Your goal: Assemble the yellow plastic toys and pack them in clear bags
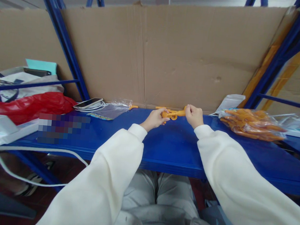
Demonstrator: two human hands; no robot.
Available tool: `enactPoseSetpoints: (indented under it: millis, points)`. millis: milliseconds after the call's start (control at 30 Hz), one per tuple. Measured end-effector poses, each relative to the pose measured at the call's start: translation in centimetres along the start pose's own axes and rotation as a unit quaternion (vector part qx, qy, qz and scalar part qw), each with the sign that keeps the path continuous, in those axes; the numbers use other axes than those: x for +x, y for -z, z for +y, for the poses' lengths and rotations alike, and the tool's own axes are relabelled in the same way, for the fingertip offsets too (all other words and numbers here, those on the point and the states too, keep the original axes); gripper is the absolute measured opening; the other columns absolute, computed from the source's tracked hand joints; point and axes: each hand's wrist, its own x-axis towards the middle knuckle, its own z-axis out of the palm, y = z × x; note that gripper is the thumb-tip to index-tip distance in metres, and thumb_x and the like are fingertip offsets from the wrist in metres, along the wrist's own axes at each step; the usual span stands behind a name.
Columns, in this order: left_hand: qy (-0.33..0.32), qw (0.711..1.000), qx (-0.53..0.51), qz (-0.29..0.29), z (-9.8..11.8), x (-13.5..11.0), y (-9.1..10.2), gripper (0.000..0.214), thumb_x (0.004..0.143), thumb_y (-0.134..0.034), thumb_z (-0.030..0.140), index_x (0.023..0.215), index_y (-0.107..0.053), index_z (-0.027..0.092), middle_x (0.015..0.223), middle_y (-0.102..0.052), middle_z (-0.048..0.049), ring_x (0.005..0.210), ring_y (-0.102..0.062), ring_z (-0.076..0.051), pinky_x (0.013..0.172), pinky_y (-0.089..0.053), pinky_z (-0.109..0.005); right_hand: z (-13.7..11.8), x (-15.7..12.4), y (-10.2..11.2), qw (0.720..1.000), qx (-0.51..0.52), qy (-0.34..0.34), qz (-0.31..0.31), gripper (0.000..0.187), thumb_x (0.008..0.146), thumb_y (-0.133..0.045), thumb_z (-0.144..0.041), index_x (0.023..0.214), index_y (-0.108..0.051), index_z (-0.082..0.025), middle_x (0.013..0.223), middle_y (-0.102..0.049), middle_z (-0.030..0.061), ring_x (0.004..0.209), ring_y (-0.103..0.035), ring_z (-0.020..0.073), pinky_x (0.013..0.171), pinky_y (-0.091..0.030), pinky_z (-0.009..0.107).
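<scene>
Both hands hold an orange plastic piece (pixel 174 113) just above the blue shelf (pixel 173 146), near its back edge. My left hand (pixel 155 119) pinches the left end, where a small ring shape hangs below. My right hand (pixel 195 115) is closed around the right end, its fingertips partly hiding it. The exact kind of the piece is too small to make out. Behind my left hand another orange part (pixel 161 108) lies by the cardboard, and a small orange piece (pixel 133 107) sits farther left.
To the right lies a clear bag of orange parts (pixel 252 124). On the left are a clear plastic bag (pixel 110 109), a phone (pixel 88 103) with a coiled white cable (pixel 94 107), and a red bag (pixel 35 106). A cardboard wall (pixel 181 55) closes the back between blue posts.
</scene>
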Motion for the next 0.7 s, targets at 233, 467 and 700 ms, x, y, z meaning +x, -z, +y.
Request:
enactPoseSetpoints:
  millis: [233,467,700]
  points:
    - [-0.097,0.988,0.117,0.039,-0.2,0.2,0.1,0.027,0.080,-0.079,0.014,0.103,-0.066,0.017,0.087,-0.075,-0.0025,0.072,-0.072,-0.016,0.073,-0.056,-0.027,-0.3,0.4,0.4,0.998,0.058,-0.031,0.007,0.038,0.092,-0.041,-0.027,0.055,-0.032,-0.026,0.047,-0.034,-0.0019,0.053,-0.037,0.0155,0.058,-0.024,0.031]
    - [-0.181,0.960,0.200,0.073,-0.7,0.4,0.2,0.026,0.084,-0.075,0.014,0.108,-0.067,0.017,0.106,-0.074,-0.0073,0.092,-0.071,-0.018,0.091,-0.055,-0.032,-0.1,0.2,0.1,0.994,0.101,-0.039,0.025,0.037,0.093,-0.041,-0.030,0.057,-0.031,-0.026,0.049,-0.031,-0.0031,0.053,-0.034,0.0152,0.058,-0.025,0.031]
    - [-0.179,0.954,0.219,0.094,-1.6,0.8,0.4,0.025,0.083,-0.065,0.004,0.105,-0.065,0.017,0.101,-0.072,-0.0063,0.095,-0.069,-0.018,0.091,-0.055,-0.032,-0.1,-0.5,-0.6,0.987,0.160,-0.013,-0.005,0.043,0.091,-0.050,-0.053,0.060,-0.042,-0.024,0.051,-0.036,-0.0045,0.056,-0.039,0.0138,0.059,-0.031,0.028]
